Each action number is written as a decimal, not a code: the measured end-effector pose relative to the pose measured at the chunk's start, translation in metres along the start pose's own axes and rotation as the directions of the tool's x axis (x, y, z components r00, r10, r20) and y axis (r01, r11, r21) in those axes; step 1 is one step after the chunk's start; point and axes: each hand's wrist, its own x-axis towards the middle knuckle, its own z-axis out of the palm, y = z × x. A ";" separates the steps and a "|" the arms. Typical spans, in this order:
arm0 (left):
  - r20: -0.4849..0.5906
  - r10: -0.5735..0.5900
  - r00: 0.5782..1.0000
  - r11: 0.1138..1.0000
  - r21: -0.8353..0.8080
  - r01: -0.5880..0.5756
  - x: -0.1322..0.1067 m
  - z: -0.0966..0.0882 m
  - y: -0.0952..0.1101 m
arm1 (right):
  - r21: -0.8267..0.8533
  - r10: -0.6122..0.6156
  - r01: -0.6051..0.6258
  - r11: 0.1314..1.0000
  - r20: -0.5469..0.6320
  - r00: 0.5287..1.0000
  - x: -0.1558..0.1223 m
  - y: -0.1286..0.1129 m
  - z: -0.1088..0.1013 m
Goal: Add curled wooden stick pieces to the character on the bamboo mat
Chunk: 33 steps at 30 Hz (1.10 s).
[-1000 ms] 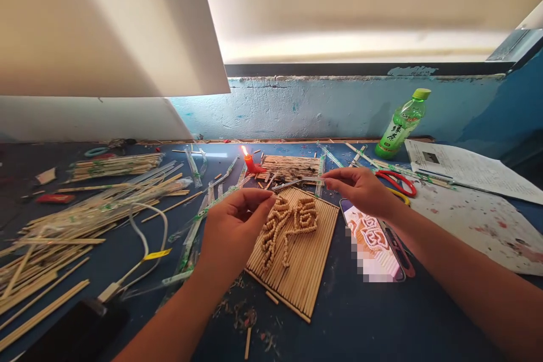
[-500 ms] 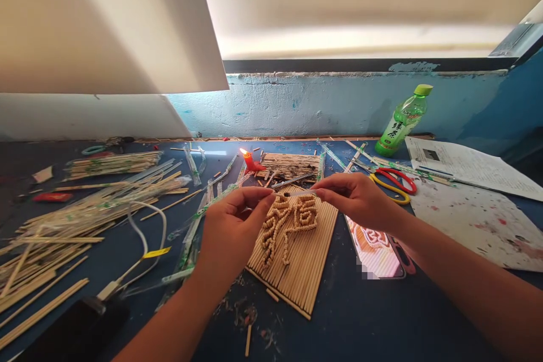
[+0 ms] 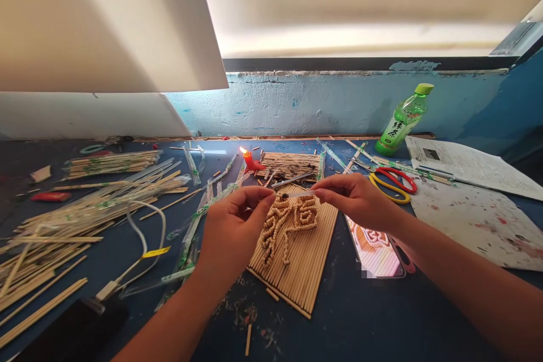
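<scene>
My right hand (image 3: 354, 195) pinches a thin translucent glue stick (image 3: 300, 194) whose darkened tip points left. That tip is close to the closed thumb and fingers of my left hand (image 3: 237, 220); whatever sits in that pinch is too small to make out. Both hands hover over the far part of a panel of wooden sticks (image 3: 307, 271). Raised character shapes (image 3: 278, 226) made of small wooden pieces lie on the panel. Beyond the hands a red candle (image 3: 248, 157) burns, beside a smaller stick mat (image 3: 292, 164) with dark residue.
Wooden sticks (image 3: 51, 226) and plastic wrappers cover the left side, with a white cable (image 3: 163, 220). To the right are a phone (image 3: 375, 251), scissors (image 3: 392, 184), a stained sheet (image 3: 466, 220) and a green tea bottle (image 3: 403, 121).
The glue stick's dark tip has shifted slightly left, closer to my left fingertips. Both hands stay in nearly the same place.
</scene>
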 end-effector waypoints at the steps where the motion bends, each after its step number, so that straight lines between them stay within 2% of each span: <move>1: 0.001 0.001 1.000 1.000 0.002 -0.001 0.000 0.000 0.000 | 0.031 0.007 -0.007 0.999 0.000 1.000 0.001 0.000 -0.001; 8: 0.019 -0.048 0.999 0.998 -0.026 0.048 0.000 0.000 -0.001 | 0.283 0.084 -0.068 0.957 -0.044 0.996 0.007 0.003 -0.003; 12: 0.061 -0.129 0.990 0.983 -0.125 0.136 0.003 0.001 0.000 | 0.295 0.111 -0.064 0.953 -0.146 0.983 0.013 0.013 -0.008; 14: 0.087 -0.157 0.984 0.968 -0.186 0.171 0.004 0.002 0.000 | 0.208 0.110 -0.064 0.976 -0.216 0.970 0.016 0.023 -0.013; 17: 0.111 -0.172 0.979 0.949 -0.248 0.195 0.004 0.002 -0.001 | -0.104 0.070 -0.103 0.989 -0.286 0.956 0.020 0.038 -0.023; 19: 0.112 -0.165 0.980 0.946 -0.262 0.189 0.003 0.002 -0.002 | -0.320 0.037 -0.140 0.937 -0.307 0.951 0.023 0.047 -0.029; 22: 0.095 -0.140 0.986 0.962 -0.224 0.159 0.003 0.001 0.000 | -0.511 -0.002 -0.174 0.842 -0.326 0.946 0.026 0.054 -0.033; 27: 0.100 -0.070 0.993 0.995 -0.062 0.076 -0.001 -0.002 0.005 | -0.647 -0.039 -0.180 0.741 -0.308 0.951 0.029 0.059 -0.033; 30: 0.130 -0.005 0.991 1.000 0.007 0.004 -0.005 -0.001 0.005 | -0.659 -0.046 -0.148 0.738 -0.267 0.963 0.030 0.062 -0.032; 33: 0.143 0.056 0.988 0.996 0.061 -0.065 -0.007 0.000 0.001 | -0.643 -0.073 -0.132 0.754 -0.283 0.956 0.030 0.057 -0.034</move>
